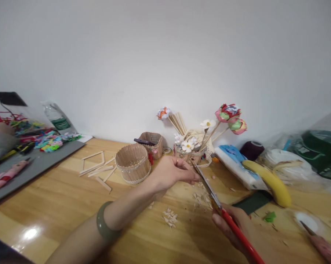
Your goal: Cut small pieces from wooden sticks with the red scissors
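My left hand (172,171) reaches over the table with its thumb and fingers pinched together; what they hold, if anything, is too small or hidden to make out. Red-handled scissors (209,189) are gripped in my right hand (234,227), their blades pointing up and left to beside my left fingertips. Below the hands lie small pale wood chips (170,217). A round basket of wooden sticks (132,163) stands just left of my left hand. Behind the hands, white flowers (188,145) and paper flowers (228,113) rise from a lace-trimmed container.
Loose flat wooden sticks (96,168) lie left of the basket. A second basket (157,141) holds a dark object. To the right are a tissue pack (237,165), a banana (275,183) and a purple spool (251,150). A bottle (58,119) stands at the left.
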The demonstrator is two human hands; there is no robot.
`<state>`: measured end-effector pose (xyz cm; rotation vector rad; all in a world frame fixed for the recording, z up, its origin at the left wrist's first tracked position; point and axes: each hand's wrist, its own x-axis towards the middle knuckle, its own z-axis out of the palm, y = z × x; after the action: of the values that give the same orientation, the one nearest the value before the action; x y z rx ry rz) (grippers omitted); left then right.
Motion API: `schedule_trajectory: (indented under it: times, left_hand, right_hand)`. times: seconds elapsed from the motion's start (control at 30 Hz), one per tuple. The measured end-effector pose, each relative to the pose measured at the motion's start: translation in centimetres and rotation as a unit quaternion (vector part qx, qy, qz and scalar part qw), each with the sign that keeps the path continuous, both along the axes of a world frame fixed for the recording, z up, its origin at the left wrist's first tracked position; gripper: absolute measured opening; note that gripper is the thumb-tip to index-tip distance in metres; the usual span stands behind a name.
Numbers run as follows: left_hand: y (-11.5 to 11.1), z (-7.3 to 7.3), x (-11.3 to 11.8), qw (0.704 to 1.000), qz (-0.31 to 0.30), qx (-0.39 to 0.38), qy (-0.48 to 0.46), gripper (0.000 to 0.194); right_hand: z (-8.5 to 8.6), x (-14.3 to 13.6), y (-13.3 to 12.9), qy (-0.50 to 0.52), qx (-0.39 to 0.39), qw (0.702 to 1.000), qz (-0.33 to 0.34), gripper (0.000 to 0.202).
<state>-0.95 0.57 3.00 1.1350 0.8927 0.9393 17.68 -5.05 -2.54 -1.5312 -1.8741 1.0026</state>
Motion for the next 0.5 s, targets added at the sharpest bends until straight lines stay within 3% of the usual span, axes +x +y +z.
schedule_trajectory:
  times: [0.17, 0.33, 0.5]
  left_hand:
    - [-0.1, 0.2, 0.0, 0.998, 0.000, -0.017, -0.054, 0.012]
    - [-0.2, 0.0, 0.2, 0.994, 0.043, -0.040, -0.091, 0.018]
    - [-0.7, -0.6, 0.7, 0.990, 0.075, -0.027, -0.112, 0.020]
  right_hand:
    - [-0.3, 0.1, 0.3, 0.056, 0.000, 0.998, 0.014, 0.055]
    - [0.1, -0.1, 0.1, 0.127, -0.009, 0.992, -0.011, 0.061]
    - [-1.4, -0.1, 0.6, 0.138, 0.009, 0.988, 0.067, 0.058]
